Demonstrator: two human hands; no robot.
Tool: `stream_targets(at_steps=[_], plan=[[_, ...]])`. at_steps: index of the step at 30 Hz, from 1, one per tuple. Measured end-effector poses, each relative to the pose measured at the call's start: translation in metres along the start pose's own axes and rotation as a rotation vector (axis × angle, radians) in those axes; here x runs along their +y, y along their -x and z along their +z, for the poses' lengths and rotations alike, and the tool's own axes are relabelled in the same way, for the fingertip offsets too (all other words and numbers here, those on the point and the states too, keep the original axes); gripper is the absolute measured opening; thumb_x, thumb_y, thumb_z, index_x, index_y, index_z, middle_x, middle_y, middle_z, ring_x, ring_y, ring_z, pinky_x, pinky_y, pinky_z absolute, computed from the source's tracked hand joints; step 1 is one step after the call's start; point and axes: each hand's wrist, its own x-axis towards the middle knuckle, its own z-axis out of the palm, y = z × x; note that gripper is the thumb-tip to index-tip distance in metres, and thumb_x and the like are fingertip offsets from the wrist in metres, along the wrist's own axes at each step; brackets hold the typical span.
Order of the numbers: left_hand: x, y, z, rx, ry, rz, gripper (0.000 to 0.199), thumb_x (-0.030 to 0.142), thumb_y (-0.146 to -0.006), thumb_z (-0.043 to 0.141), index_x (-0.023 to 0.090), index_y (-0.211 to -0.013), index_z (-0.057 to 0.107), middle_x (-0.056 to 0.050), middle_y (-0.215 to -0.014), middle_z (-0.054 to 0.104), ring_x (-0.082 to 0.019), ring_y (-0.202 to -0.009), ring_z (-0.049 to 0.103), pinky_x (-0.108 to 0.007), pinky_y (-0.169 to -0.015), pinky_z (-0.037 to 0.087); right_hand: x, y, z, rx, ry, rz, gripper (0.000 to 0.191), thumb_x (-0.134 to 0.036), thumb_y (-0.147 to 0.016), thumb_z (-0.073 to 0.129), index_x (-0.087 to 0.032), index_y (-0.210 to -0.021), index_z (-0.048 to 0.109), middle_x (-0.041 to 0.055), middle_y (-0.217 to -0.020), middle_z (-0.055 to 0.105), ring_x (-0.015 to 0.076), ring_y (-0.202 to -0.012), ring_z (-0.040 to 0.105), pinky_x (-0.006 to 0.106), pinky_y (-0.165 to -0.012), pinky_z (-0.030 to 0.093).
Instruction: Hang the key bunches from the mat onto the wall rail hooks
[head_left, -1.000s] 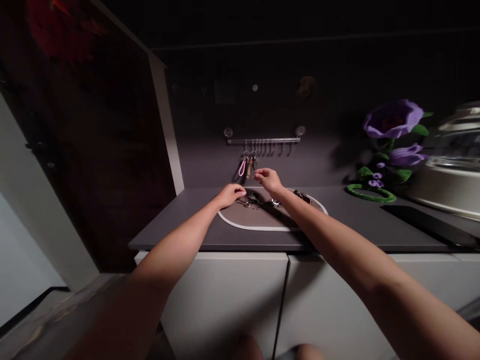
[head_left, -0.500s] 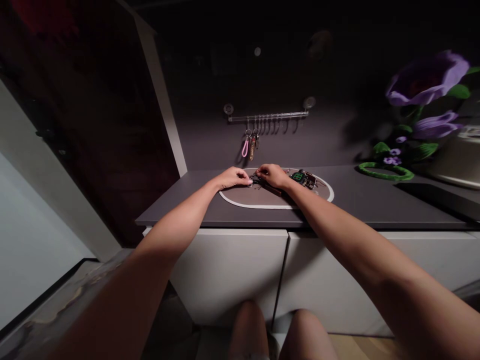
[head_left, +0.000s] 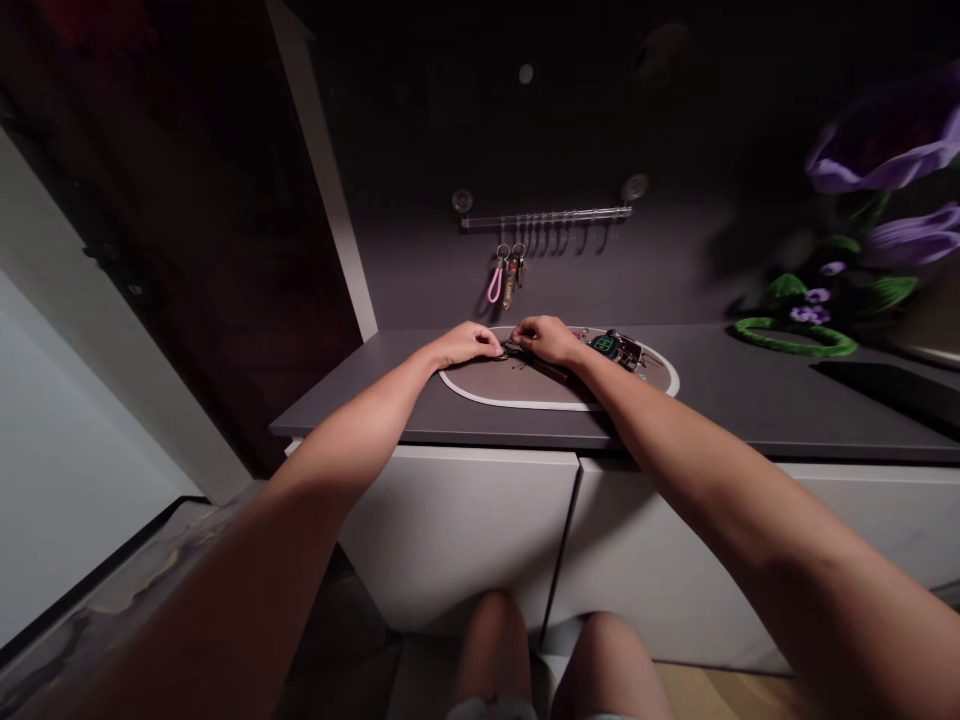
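Observation:
On an oval mat with a white rim [head_left: 510, 401], my left hand [head_left: 466, 343] and my right hand [head_left: 545, 339] are close together. Both hands are closed, with fingertips pinched on a small dark bunch that looks like keys [head_left: 512, 350]. The bunch lies low over the mat between them. Beneath and beside my right hand is a dark brown strip-like item [head_left: 550, 371]. Right of that hand, a watch with a green lit face [head_left: 604, 345] lies among several small dark items, partly hidden by my right wrist.
A clear hook rail [head_left: 551, 217] on the wall holds a pink loop [head_left: 496, 283] and a brown key tag [head_left: 510, 285]. Purple flowers [head_left: 911, 235] with a green ring base [head_left: 795, 338] stand right, beside a dark flat object [head_left: 896, 388]. White cabinet doors [head_left: 465, 530] are below.
The camera view has shifted slightly, moving the flowers and rail right and up in the picture. Both hands remain at the small bunch with almost the same pose.

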Motion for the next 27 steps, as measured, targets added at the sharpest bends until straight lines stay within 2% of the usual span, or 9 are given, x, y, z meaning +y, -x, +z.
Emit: stream_targets(at_steps=[8, 15, 19, 27], plan=[[-0.003, -0.004, -0.001, 0.131, 0.069, 0.029, 0.027, 0.035, -0.066, 0.063, 0.01, -0.076, 0.062, -0.001, -0.068, 0.061, -0.008, -0.06, 0.05, -0.022, -0.061, 0.038, -0.003, -0.002, 0.001, -0.013, -0.031, -0.031, 0.017, -0.021, -0.076, 0.054, -0.014, -0.084, 0.067, 0.0042, -0.081, 0.067, 0.0122, -0.073, 0.057, 0.02, -0.068, 0.037], [-0.003, -0.006, -0.001, 0.206, 0.238, 0.065, 0.026, 0.033, -0.068, 0.064, 0.01, -0.078, 0.059, 0.0, -0.063, 0.057, -0.006, -0.054, 0.049, -0.021, -0.055, 0.037, -0.008, 0.0, 0.0, 0.016, -0.12, -0.049, 0.016, -0.024, -0.075, 0.054, -0.015, -0.08, 0.067, 0.002, -0.075, 0.066, 0.0113, -0.068, 0.055, 0.022, -0.066, 0.037], [-0.003, -0.008, 0.0, 0.245, 0.328, 0.08, 0.025, 0.031, -0.067, 0.067, 0.009, -0.077, 0.058, 0.0, -0.063, 0.057, -0.005, -0.055, 0.049, -0.021, -0.056, 0.039, -0.012, 0.001, 0.0, 0.034, -0.253, -0.032, 0.017, -0.027, -0.073, 0.056, -0.015, -0.081, 0.066, 0.0011, -0.074, 0.065, 0.0108, -0.067, 0.054, 0.022, -0.065, 0.038], [0.001, -0.008, 0.001, 0.235, 0.506, 0.058, 0.03, 0.033, -0.062, 0.071, 0.01, -0.076, 0.058, 0.0, -0.067, 0.058, -0.005, -0.058, 0.052, -0.021, -0.059, 0.042, -0.014, -0.001, 0.003, 0.056, -0.628, 0.03, 0.027, -0.035, -0.065, 0.065, -0.012, -0.081, 0.063, 0.0023, -0.07, 0.062, 0.0087, -0.06, 0.05, 0.022, -0.06, 0.04]])
